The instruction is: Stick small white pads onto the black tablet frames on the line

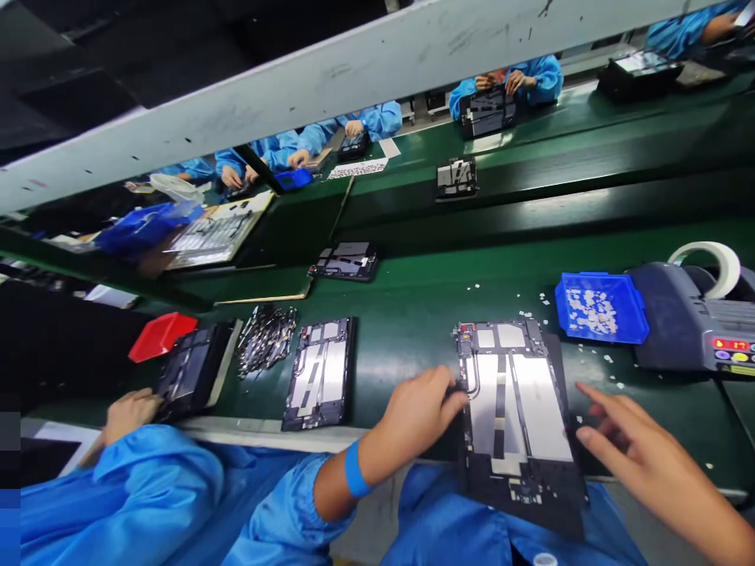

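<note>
In front of me an opened tablet [539, 397], showing silver battery panels and dark circuit parts, overhangs the front edge of the green bench. A dark flat sheet or pad [557, 369] shows from beneath it. My left hand [416, 413], with a blue band on its wrist, is closed at the tablet's left edge, thumb and fingers pinched there. Just off the right edge, my right hand [631, 444] holds nothing; its thumb and fingers are spread apart.
A blue tray [602, 310] of small white pieces stands beside a tape dispenser [690, 314]. Another opened tablet [318, 373], a heap of small parts [267, 339] and a red tray [162, 336] lie leftward. A co-worker's hand [133, 413] touches stacked tablets [192, 369].
</note>
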A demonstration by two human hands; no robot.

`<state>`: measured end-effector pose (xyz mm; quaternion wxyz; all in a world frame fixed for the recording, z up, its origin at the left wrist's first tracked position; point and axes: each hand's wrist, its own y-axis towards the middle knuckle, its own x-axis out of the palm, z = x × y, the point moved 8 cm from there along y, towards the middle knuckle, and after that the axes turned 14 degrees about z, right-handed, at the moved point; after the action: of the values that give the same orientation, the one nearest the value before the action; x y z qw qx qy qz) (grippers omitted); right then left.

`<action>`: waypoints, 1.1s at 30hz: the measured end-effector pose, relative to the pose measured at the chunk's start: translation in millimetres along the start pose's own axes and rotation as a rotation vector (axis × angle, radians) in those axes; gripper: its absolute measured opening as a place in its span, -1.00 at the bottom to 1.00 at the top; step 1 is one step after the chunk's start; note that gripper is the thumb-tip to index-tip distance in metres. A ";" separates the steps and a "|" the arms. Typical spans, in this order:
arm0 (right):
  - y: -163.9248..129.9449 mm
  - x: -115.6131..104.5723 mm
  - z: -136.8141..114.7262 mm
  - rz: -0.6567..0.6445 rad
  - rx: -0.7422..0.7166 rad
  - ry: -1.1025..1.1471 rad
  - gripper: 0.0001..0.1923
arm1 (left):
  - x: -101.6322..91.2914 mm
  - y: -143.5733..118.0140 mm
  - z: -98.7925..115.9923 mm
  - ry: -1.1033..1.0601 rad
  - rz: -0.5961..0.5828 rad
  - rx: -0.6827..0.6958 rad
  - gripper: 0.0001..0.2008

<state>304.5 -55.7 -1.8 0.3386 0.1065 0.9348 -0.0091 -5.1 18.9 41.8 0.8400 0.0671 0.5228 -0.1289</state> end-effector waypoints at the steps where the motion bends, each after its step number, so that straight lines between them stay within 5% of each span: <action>1: 8.2 -6.9 -5.8 0.031 -0.025 -0.015 -0.39 | -7.4 15.1 2.2 0.021 0.066 0.051 -0.79; 4: 31.6 -15.7 -30.9 0.068 -0.105 -0.021 -0.46 | -18.2 63.8 11.5 0.049 0.182 0.228 -0.60; 8: 57.3 -4.3 -67.7 0.025 -0.230 0.011 -0.56 | -7.2 97.7 17.5 0.055 0.100 0.378 -0.60; 12: 82.3 20.5 -93.3 -0.051 -0.268 0.039 -0.64 | -3.6 92.6 14.8 0.150 0.067 0.439 -0.70; 17: 110.6 50.8 -123.6 -0.105 -0.290 0.092 -0.63 | -9.7 86.4 17.6 0.217 0.103 0.503 -0.52; 22: 124.7 64.3 -130.9 -0.129 -0.263 0.093 -0.63 | -16.5 88.3 25.6 0.238 0.123 0.572 -0.75; 28: 134.2 93.4 -127.7 -0.273 -0.182 0.164 -0.67 | -21.0 79.7 25.5 0.093 0.350 0.641 -0.76; 33: 132.8 107.7 -127.0 -0.351 -0.100 0.163 -0.82 | -13.0 69.2 17.8 -0.219 0.460 0.513 -0.83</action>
<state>171.1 106.2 35.0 0.2599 -0.0748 0.9626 -0.0129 24.6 82.7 59.8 0.8538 0.3775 0.3516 -0.0702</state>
